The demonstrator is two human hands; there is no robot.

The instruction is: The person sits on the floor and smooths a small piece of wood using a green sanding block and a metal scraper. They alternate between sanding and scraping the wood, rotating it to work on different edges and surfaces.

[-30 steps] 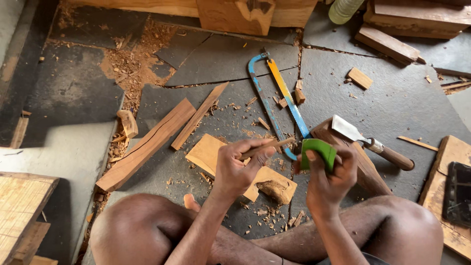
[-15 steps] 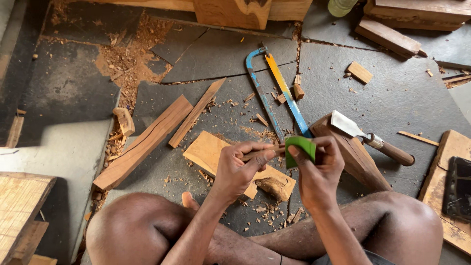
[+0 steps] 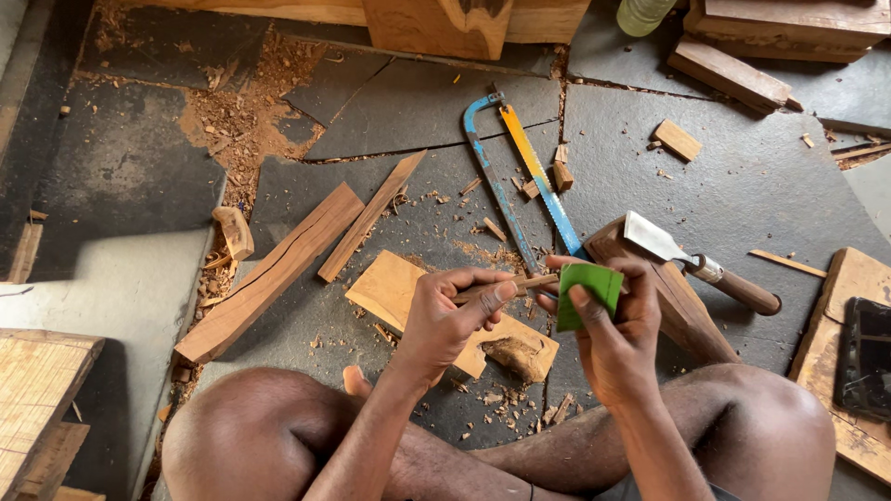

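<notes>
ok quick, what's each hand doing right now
Left hand: closed, holding a thin wooden stick.
Right hand: closed, holding a folded green sheet against the stick's end.

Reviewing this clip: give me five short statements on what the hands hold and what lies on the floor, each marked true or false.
1. The left hand holds a thin wooden stick. True.
2. The right hand holds a red cloth. False: it pinches a folded green sheet.
3. The blue-framed hacksaw lies on the floor. True.
4. The chisel is in the left hand. False: it rests on a wood block.
5. The hands are gloved. False: both are bare.
</notes>
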